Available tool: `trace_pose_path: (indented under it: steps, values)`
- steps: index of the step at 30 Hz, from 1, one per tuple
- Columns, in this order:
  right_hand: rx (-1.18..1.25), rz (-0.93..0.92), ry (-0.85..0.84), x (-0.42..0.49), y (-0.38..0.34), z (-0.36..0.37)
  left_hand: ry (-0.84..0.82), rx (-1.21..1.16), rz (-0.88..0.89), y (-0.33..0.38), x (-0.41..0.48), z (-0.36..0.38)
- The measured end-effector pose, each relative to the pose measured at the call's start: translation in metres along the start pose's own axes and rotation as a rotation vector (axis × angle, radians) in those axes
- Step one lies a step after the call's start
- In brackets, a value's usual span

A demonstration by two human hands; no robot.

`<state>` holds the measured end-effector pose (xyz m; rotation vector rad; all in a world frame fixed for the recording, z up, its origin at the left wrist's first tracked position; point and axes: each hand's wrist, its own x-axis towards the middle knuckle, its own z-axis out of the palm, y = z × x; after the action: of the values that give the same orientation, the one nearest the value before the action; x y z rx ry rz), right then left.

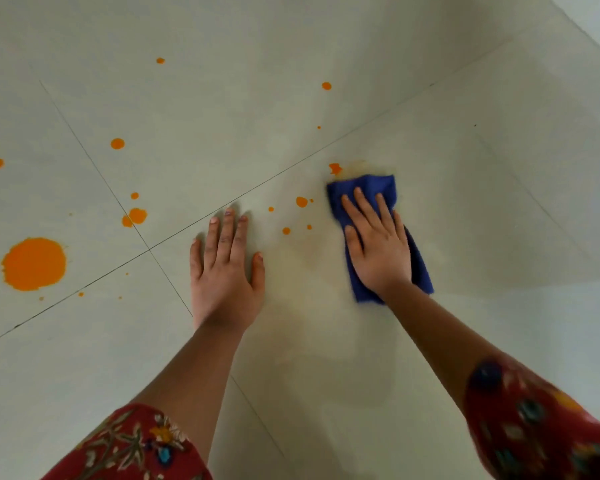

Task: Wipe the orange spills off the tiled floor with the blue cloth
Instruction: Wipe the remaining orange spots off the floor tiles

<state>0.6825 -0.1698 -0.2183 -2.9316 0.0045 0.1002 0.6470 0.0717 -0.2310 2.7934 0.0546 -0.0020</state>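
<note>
A: Where's the cloth (374, 192)?

B: Right of centre, flat on the floor (326, 46), folded into a strip. The right hand (378, 251) lies on top, palm down, fingers spread, pressing it to the tile.

A: And the left hand (224, 271)?

B: Centre frame, flat on the bare tile, fingers wide, holding nothing.

A: Spills?

B: A big puddle (34, 264) at the left edge, drops scattered across the upper left and between the hands. One splat (335, 168) sits just beyond the cloth's far corner, with a pale smear beside it
</note>
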Motion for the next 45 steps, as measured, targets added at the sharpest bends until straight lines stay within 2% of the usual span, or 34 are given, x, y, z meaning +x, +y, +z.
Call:
trace_pose_path:
  steps: [2,5,7,8,10,12,13,14,16,18,20,21,23,26,28,31,33,35,36,38,39,42,45]
  values:
    - [0.007,0.016,0.003,-0.018,0.021,-0.003,-0.001,-0.004,-0.008,0.000,0.000,0.000]
    - [0.004,0.290,0.030,0.025,0.038,-0.009,-0.001,-0.006,-0.005,0.001,0.000,0.000]
    - [0.023,0.369,0.046,0.066,0.021,-0.006,0.001,-0.009,-0.006,0.001,0.000,0.000]
    - [0.031,0.338,0.044,0.078,0.005,-0.004,-0.002,-0.007,-0.004,0.001,0.000,0.000]
    - [0.017,0.128,0.028,0.074,-0.022,0.000,-0.009,-0.003,-0.008,0.000,-0.001,-0.002]
    - [0.003,-0.079,-0.015,0.040,-0.025,0.003,-0.014,-0.001,-0.013,0.000,-0.001,-0.002]
    - [-0.004,-0.110,-0.017,0.020,-0.014,0.002,-0.015,-0.004,-0.012,0.001,0.000,-0.002]
    - [-0.006,-0.073,-0.004,0.006,-0.001,0.000,-0.013,0.001,-0.013,0.002,0.000,-0.002]
    - [-0.014,0.120,0.024,0.002,0.020,-0.005,-0.006,0.016,-0.016,0.001,0.000,-0.001]
    - [-0.032,0.285,0.011,0.026,0.024,-0.005,-0.010,0.025,-0.016,0.002,0.000,-0.002]
    - [-0.017,0.353,0.029,0.059,0.010,-0.003,-0.008,0.036,-0.017,0.002,0.000,-0.003]
    - [-0.011,0.337,0.028,0.071,-0.001,-0.003,-0.009,0.044,-0.016,0.002,0.001,-0.003]
    - [-0.002,0.183,0.018,0.073,-0.019,0.000,-0.014,0.058,-0.017,0.003,0.000,-0.004]
    - [-0.026,-0.051,-0.025,0.017,-0.014,0.002,-0.033,0.069,-0.019,0.002,0.001,-0.004]
    - [-0.030,0.072,-0.039,-0.011,0.009,-0.005,-0.056,0.081,-0.020,0.003,0.001,-0.005]
    - [-0.010,0.360,-0.018,0.013,0.022,-0.006,-0.077,0.096,-0.017,0.005,0.001,-0.007]
    - [-0.008,0.415,0.003,0.041,0.002,-0.003,-0.093,0.088,-0.023,0.005,0.001,-0.009]
    - [-0.004,0.322,0.005,0.050,-0.023,-0.001,-0.103,0.085,-0.028,0.006,0.003,-0.010]
    - [-0.012,0.216,-0.010,0.040,-0.030,0.001,-0.108,0.079,-0.024,0.006,0.002,-0.010]
    - [-0.029,0.019,-0.078,0.001,-0.037,0.002,-0.114,0.075,-0.016,0.005,0.001,-0.012]
    - [-0.021,-0.003,-0.101,-0.019,-0.032,0.000,-0.115,0.072,-0.017,0.004,0.002,-0.012]
    - [-0.009,0.197,-0.047,-0.026,-0.003,-0.007,-0.131,0.066,-0.023,0.003,0.002,-0.011]
    - [-0.023,0.402,-0.012,0.042,-0.016,-0.003,-0.132,0.056,-0.019,0.003,0.003,-0.010]
